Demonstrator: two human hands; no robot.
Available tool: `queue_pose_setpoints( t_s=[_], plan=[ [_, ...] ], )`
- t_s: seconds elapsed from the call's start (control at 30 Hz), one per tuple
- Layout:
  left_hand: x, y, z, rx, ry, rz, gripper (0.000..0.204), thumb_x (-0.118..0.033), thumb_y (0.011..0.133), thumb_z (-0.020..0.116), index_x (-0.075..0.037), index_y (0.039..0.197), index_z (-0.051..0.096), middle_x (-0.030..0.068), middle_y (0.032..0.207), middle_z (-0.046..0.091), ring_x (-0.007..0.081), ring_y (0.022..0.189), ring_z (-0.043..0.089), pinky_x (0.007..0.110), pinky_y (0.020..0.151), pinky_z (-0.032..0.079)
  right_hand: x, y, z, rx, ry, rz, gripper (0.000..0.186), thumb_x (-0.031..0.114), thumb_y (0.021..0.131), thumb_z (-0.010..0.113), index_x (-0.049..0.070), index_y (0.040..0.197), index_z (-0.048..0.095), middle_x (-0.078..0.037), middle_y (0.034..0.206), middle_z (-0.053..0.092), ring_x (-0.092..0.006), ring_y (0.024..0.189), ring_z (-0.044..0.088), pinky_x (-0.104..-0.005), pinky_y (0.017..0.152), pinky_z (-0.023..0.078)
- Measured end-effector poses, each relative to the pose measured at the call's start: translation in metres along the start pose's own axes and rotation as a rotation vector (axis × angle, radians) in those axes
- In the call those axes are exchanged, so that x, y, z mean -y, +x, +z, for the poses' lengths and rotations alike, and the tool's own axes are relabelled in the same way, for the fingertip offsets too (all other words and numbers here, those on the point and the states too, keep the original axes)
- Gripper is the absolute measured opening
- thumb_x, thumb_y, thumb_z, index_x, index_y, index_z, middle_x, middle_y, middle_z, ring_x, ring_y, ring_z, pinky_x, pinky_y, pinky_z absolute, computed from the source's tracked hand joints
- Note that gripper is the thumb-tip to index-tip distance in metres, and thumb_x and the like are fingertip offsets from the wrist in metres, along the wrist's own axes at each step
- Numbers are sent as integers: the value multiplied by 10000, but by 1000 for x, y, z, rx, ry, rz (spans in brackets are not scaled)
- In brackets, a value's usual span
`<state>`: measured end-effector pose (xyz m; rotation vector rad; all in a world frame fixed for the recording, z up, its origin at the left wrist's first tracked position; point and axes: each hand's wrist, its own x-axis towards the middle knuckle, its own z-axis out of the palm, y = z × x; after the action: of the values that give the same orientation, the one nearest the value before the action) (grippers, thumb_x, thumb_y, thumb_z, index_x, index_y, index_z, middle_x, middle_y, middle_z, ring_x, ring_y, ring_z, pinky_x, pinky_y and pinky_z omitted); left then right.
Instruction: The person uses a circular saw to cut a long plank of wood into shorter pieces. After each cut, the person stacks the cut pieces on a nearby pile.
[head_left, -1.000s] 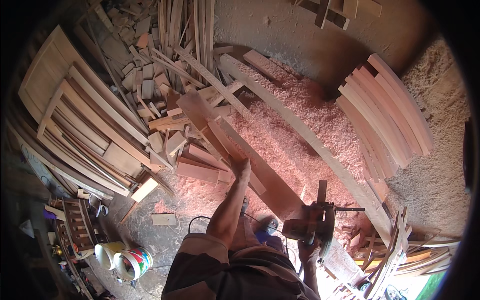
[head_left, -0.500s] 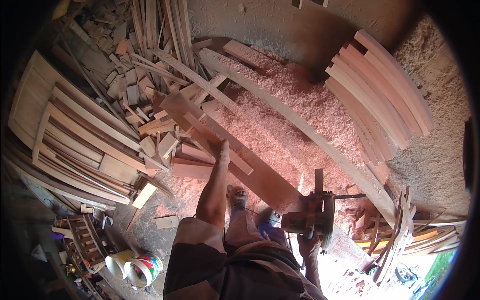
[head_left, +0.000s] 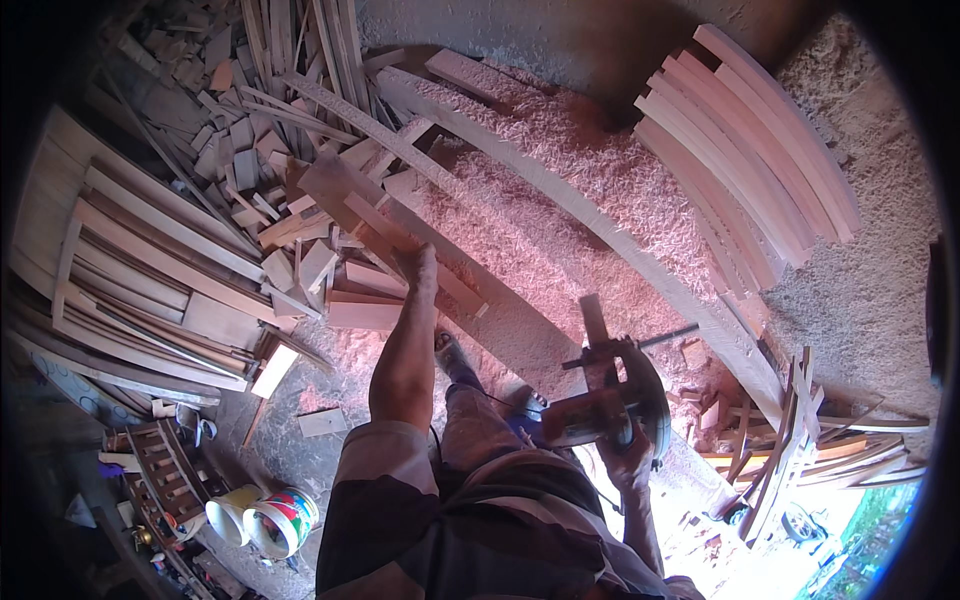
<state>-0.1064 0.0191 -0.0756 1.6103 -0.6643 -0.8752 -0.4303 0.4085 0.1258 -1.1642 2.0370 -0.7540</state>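
A long wide plank (head_left: 520, 340) runs slantwise below me, its far left end near a heap of offcuts. On top of it lies a short narrow wood strip (head_left: 460, 290). My left hand (head_left: 416, 264) is closed over the strip, its fingertips partly hidden. At the plank's nearer right part, my right hand (head_left: 628, 462) grips the rear handle of a circular saw (head_left: 600, 405). The saw has a rounded guard, a dark motor body and a thin guide rod sticking out to the right. Its blade is hidden from here.
Pink shavings (head_left: 560, 240) cover the floor around a long board (head_left: 600, 220). Curved wood pieces (head_left: 760, 150) are stacked at the far right. Frames and slats (head_left: 160, 270) lean at the left, near buckets (head_left: 282, 522). A cord runs by my feet.
The saw has swung round, its front now tilted to the left, and my right hand has risen with it. My left hand stays on the strip. The whole view has shifted slightly.
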Motion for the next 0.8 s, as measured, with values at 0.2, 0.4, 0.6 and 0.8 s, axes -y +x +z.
queue_pose_setpoints(
  t_s=[0.2,0.4,0.6,0.8],
  plan=[
    [-19,9,-36,94,90,161,838,-138,849,712,70,1527,265,272,1518,396,398,1425,386,420,1194,317,81,-4,-12,264,-18,-245,505,170,750,828,-13,1197,680,-195,968,741,-331,885,742,-408,765,577],
    [-103,7,-130,531,688,875,960,-68,748,702,-47,1595,251,224,1632,279,421,1529,227,486,1245,212,129,24,32,492,47,-415,542,154,785,807,-15,1276,651,-206,1032,737,-349,946,739,-425,834,579],
    [-102,-13,-126,816,1246,1343,892,-166,725,780,-106,1523,387,165,1539,410,397,1445,364,603,1163,292,150,47,74,566,-53,-353,576,187,814,773,7,1340,623,-257,1044,734,-371,1012,731,-423,854,578],
    [-66,7,-94,682,1124,1498,551,-234,814,702,-83,1324,556,109,1345,555,309,1342,484,511,1115,391,146,66,85,505,-93,-463,559,196,811,781,8,1317,635,-243,1009,742,-378,961,741,-427,816,584]
  ],
)
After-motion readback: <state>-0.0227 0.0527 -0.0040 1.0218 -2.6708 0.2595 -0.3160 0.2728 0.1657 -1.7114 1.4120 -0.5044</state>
